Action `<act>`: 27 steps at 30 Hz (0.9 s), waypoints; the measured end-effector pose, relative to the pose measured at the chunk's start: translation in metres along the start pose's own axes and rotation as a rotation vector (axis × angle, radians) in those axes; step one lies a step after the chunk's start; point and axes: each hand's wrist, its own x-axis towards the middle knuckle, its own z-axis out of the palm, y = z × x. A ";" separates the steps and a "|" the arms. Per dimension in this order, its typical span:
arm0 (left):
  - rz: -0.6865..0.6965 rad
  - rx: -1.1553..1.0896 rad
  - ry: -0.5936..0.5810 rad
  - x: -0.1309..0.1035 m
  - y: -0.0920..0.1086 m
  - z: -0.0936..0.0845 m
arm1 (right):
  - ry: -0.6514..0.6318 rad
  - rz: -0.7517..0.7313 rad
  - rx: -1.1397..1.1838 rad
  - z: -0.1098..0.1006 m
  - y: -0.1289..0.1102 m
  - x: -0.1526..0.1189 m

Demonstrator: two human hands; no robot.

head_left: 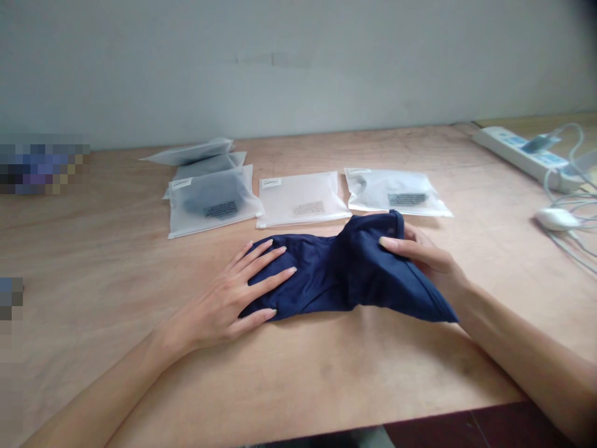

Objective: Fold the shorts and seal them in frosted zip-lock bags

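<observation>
A dark blue cloth garment [326, 274] lies across the middle of the wooden table, its right part lifted off the surface. My left hand [237, 286] rests flat on the garment's left end, fingers spread. At the other end, my right hand [426, 252] pinches the raised edge, with the thumb on the near side and the other fingers partly hidden behind the cloth. Just beyond the garment are three frosted bags in a row: a left one [214, 202] with something dark inside, a pale middle one [303, 199] and a right one [396, 191].
More frosted bags [209, 151] overlap behind the left one. A white power strip [522, 155] with a plug and cables stands at the back right, near a white adapter [557, 218]. Blurred items sit at the left edge. The table's front edge [373, 424] shows below.
</observation>
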 end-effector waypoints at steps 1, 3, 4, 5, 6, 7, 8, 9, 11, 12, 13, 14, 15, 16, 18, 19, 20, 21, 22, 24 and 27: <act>-0.001 -0.001 0.002 0.000 0.001 0.000 | -0.037 0.020 0.077 0.003 -0.001 -0.001; -0.001 -0.008 0.008 0.001 0.003 0.001 | -0.086 0.043 0.187 0.010 -0.003 -0.002; -0.001 -0.013 0.011 0.002 0.004 0.001 | -0.108 0.047 0.216 0.013 -0.005 -0.003; -0.004 -0.018 0.012 0.002 0.005 0.001 | -0.129 0.048 0.238 0.017 -0.006 -0.003; -0.009 -0.025 0.014 0.002 0.005 0.001 | -0.151 0.051 0.257 0.021 -0.006 -0.003; -0.018 -0.033 0.012 0.002 0.005 0.001 | -0.172 0.056 0.272 0.026 -0.007 -0.003; -0.030 -0.045 0.008 0.002 0.005 0.001 | -0.190 0.065 0.286 0.030 -0.007 -0.002; -0.043 -0.060 0.002 0.002 0.005 0.000 | -0.209 0.075 0.299 0.035 -0.007 -0.001; -0.059 -0.115 -0.001 0.001 0.004 0.000 | -0.237 0.099 0.327 0.044 -0.005 0.002; -0.062 -0.153 0.006 0.001 0.004 -0.001 | -0.259 0.109 0.340 0.048 -0.003 0.004; -0.064 -0.193 0.021 0.000 0.003 -0.001 | -0.279 0.120 0.349 0.053 -0.001 0.005; -0.063 -0.233 0.042 -0.001 0.003 -0.001 | -0.305 0.125 0.353 0.057 0.002 0.006; -0.062 -0.269 0.070 -0.002 0.002 -0.001 | -0.330 0.125 0.350 0.060 0.005 0.007; -0.062 -0.300 0.097 -0.003 0.001 -0.001 | -0.354 0.121 0.345 0.062 0.008 0.008; -0.056 -0.350 0.144 -0.006 0.000 0.000 | -0.411 0.087 0.335 0.066 0.016 0.008; -0.054 -0.367 0.164 -0.007 0.000 0.000 | -0.447 0.066 0.329 0.066 0.020 0.008; -0.059 -0.374 0.176 -0.007 -0.001 0.000 | -0.489 0.046 0.317 0.066 0.023 0.008; -0.067 -0.372 0.184 -0.008 0.000 -0.001 | -0.535 0.026 0.296 0.066 0.025 0.008; -0.076 -0.363 0.189 -0.008 0.000 -0.002 | -0.583 0.003 0.263 0.065 0.027 0.008; -0.100 -0.341 0.220 -0.007 0.002 -0.005 | -0.659 -0.058 0.157 0.063 0.028 0.007; -0.143 -0.349 0.302 -0.005 0.004 -0.008 | -0.602 -0.291 -0.147 0.060 0.028 0.003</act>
